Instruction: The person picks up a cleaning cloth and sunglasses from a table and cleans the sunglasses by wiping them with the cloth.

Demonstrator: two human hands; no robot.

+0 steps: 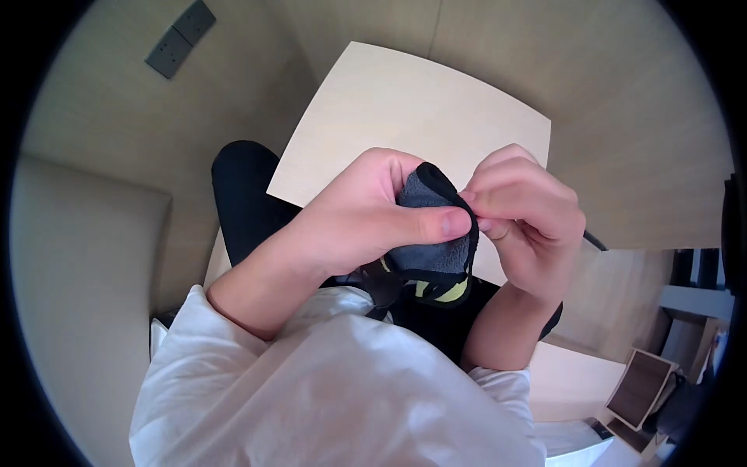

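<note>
Held up in front of my chest is a dark grey, fuzzy fabric piece (424, 255) with black edging. It looks folded or rolled, and yellow-green parts show at its lower end. My left hand (366, 214) is closed around it, the thumb pressed flat along its near face and the other fingers hidden behind. At the fabric's right edge, my right hand (533, 210) pinches the black edging between thumb and forefinger, its other fingers curled in. A dark strap-like part (380, 284) hangs below my left hand; I cannot tell whether it belongs to the same piece.
Beyond my hands stands a pale table (389, 101) against a wood-panelled wall. A padded seat back (85, 311) is at the left, below wall sockets (180, 39). A brown-topped frame (640, 389) and other items are at the lower right.
</note>
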